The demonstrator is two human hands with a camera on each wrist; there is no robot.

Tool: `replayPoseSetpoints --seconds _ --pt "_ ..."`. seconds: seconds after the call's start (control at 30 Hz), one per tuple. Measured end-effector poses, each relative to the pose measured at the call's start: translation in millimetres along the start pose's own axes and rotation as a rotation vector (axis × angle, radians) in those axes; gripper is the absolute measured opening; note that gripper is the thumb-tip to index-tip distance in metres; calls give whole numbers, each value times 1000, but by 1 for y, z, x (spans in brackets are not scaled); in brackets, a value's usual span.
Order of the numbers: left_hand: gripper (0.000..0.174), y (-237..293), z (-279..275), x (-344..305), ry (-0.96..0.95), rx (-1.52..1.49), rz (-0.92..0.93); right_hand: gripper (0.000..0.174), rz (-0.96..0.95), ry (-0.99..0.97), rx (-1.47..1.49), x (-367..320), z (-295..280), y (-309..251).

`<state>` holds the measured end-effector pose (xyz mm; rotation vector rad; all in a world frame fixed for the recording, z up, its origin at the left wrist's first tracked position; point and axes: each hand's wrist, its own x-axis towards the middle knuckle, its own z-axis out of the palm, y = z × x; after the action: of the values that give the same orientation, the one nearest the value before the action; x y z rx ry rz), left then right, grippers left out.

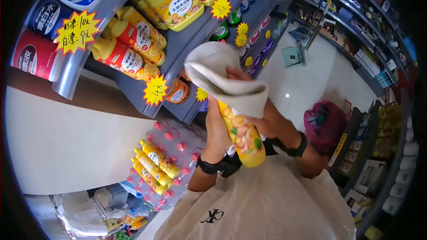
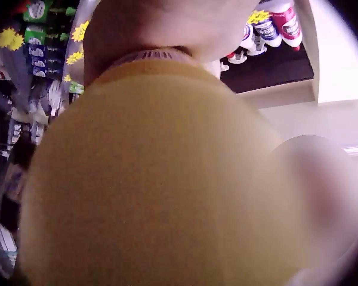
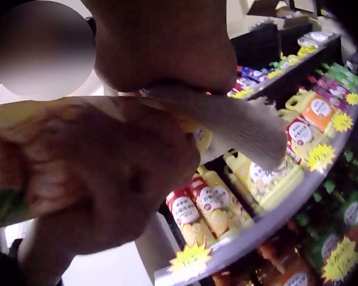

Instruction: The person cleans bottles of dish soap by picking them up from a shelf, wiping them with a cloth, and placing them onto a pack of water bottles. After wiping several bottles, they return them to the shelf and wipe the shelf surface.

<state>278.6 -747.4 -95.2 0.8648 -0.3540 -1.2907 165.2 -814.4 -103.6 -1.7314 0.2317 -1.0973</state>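
My left hand [image 1: 215,133] grips a yellow dish-soap bottle [image 1: 247,140] with a ginger-and-lemon picture on its label. A folded, off-white ribbed cloth [image 1: 213,64] covers the bottle's upper end. From the other side my right hand [image 1: 272,120] holds the cloth, its fingers lying over the fold. In the left wrist view the yellow bottle [image 2: 149,173] fills most of the picture, below my left hand [image 2: 161,27]. The cloth's ribbed edge [image 3: 244,128] hangs out beneath my right hand [image 3: 167,44] in the right wrist view. The bottle's cap end is hidden.
Shelves [image 1: 182,46] with yellow bottles and star price tags stand at the upper left. Several yellow bottles [image 1: 153,166] lie on a shrink-wrapped pack of pink-capped bottles [image 1: 178,135]. A pink bag [image 1: 324,120] and a dustpan [image 1: 292,57] are on the floor at right.
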Motion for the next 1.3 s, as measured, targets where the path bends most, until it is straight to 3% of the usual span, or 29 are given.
replayPoseSetpoints --seconds 0.07,0.1,0.2,0.23,0.33,0.37,0.47,0.6,0.73,0.77,0.87,0.97,1.07,1.1,1.2,1.23,1.3 --pt "49 -3 -15 11 11 72 52 64 101 -97 -1 -24 5 -5" --pt "45 -2 -19 15 34 54 10 55 143 14 -4 -34 13 -8" --pt "41 -6 -25 25 -65 -9 -154 45 660 87 429 -57 12 -5" --pt "37 -13 -36 27 -152 -105 -205 40 717 111 399 -57 6 -2" --pt "39 -25 -25 7 -285 -11 -132 38 589 564 508 -60 13 13" --pt "41 -25 -13 -1 -332 -33 -163 37 471 676 405 -55 16 9" --pt "47 -28 -13 -6 -533 20 -189 39 398 778 209 -54 9 -2" --pt "60 -51 -22 -8 -534 -54 -258 40 417 841 197 -48 0 -5" --pt "63 -71 -28 -13 -353 -143 -414 41 407 802 261 -40 -2 -2" --pt "62 -70 -33 -14 -399 -137 -519 43 420 817 276 -38 -2 0" --pt "66 -66 -35 -13 -414 -95 -569 45 399 824 260 -37 1 9" --pt "70 -68 -52 -12 -528 -391 -782 46 367 840 303 -36 6 12" --pt "71 -49 -50 -17 -497 -26 -631 44 369 852 307 -34 7 20" --pt "70 -42 -51 -19 -521 -89 -606 44 370 854 294 -31 5 23" --pt "76 -21 -44 -26 -654 144 -358 41 317 877 537 -15 0 14" --pt "76 -17 -43 -30 -610 47 -452 40 247 895 539 -7 0 11" --pt "75 -18 -37 -40 -537 9 -375 40 172 719 343 -1 -3 8"
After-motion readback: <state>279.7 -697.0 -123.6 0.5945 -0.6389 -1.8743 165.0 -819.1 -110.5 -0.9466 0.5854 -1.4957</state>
